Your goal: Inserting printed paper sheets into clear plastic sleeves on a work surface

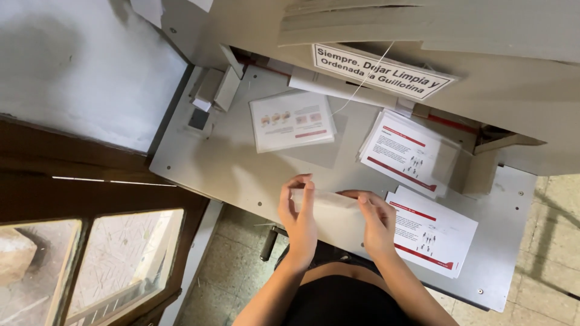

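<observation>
Both my hands hold a small stack of white paper sheets (331, 208) over the front edge of a grey machine table (229, 163). My left hand (298, 214) grips the stack's left end with fingers curled over its top. My right hand (376, 220) pinches the right end. Just right of my right hand lies a stack of white leaflets with red stripes (435, 232). A second, looser pile of the same leaflets (408, 151) sits farther back on the right. A stack of cards with small pictures (293, 121) lies at the table's middle back.
The paper cutter's beige housing (483, 90) overhangs the back of the table, with a white sign (380, 72) on it. A wooden window frame (90, 199) is at left. Tiled floor (235, 271) shows below the table's front edge.
</observation>
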